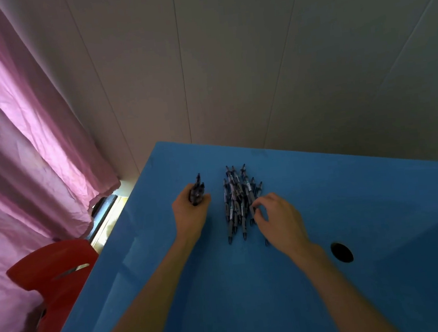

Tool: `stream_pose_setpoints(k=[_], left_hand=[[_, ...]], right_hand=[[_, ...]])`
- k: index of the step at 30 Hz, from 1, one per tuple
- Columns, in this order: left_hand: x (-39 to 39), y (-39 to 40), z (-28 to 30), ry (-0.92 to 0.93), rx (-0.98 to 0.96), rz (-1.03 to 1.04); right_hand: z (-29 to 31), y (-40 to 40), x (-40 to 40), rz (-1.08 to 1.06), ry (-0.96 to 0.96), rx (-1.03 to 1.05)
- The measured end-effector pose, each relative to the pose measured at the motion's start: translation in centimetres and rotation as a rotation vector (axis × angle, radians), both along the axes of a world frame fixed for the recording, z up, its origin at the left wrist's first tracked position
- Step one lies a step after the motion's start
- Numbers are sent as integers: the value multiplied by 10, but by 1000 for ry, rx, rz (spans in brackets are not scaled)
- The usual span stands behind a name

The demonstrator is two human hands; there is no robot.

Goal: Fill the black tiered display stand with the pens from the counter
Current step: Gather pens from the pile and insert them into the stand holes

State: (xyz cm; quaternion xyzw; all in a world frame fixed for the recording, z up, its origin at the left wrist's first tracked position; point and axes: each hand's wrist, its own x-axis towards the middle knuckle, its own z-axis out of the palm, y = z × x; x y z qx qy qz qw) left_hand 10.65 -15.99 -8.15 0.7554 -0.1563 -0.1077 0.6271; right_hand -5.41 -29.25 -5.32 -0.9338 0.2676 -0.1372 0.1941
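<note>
On the blue counter (332,302), mid-far area, a loose pile of pens (238,201) lies roughly parallel, tips pointing near. Left hand (190,214) sits just left of the pile, fingers curled tight around a small bundle of pens (197,193), upper ends sticking out past the fist. Right hand (277,217) rests at the pile's right edge, thumb and forefinger closing in a pinch on one pen from the heap, other fingers loosely curled. The black tiered display stand is not in view; a dark shape at the right frame edge can't be identified. Round hole (341,252) in the counter, near right of the right hand. Red chair (54,275) and pink curtain (22,131) off to the left.

Risks, judged: the pens overlap, so lifting one may drag or roll its neighbours toward the hole or the counter's edge. The left fist looks fairly full; adding more could let a pen slip out. The picture is dim, so the pinch contact is uncertain.
</note>
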Motion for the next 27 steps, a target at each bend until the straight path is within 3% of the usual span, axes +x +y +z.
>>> stream_pose_setpoints(k=[12,16,24,27], left_hand=[[-2,0,-10,189,19,89],[-3,4,-4,152,62,92],[-15,24,18,147,336,-59],[-27,32,33,184,342,-124]], right_hand=[[-7,-1,-8,-26,21,-22],[-7,3,-12,-24,16,-14],[14,12,-25,-44,5,21],[27,19,-36,-70,-10,40]])
